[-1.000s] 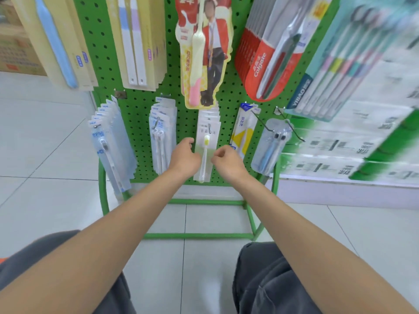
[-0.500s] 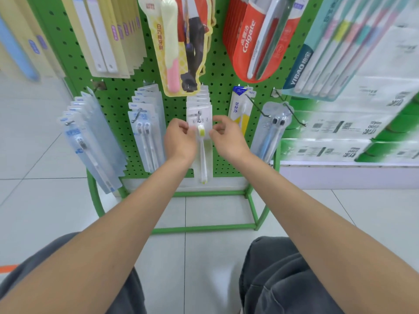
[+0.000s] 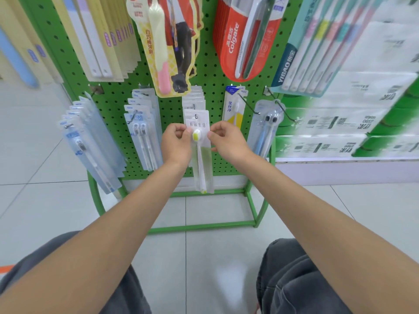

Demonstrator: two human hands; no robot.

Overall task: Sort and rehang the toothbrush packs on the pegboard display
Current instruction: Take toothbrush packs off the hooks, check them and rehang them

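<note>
Your left hand (image 3: 175, 141) and right hand (image 3: 226, 139) have climbed to pinch the top corners of the toothbrush pack (image 3: 200, 159); hook (image 3: 196, 114) at twelve o'clock, hanging seems nearly done.

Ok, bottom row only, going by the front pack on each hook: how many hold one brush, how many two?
One-brush packs: 3 (pale blue pack, white pack, yellow pack)
Two-brush packs: 2 (blue-label pack, clear pack)
Total: 5

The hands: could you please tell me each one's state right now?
Left hand: pinches the toothbrush pack, left edge.
Right hand: pinches its right edge.
</note>
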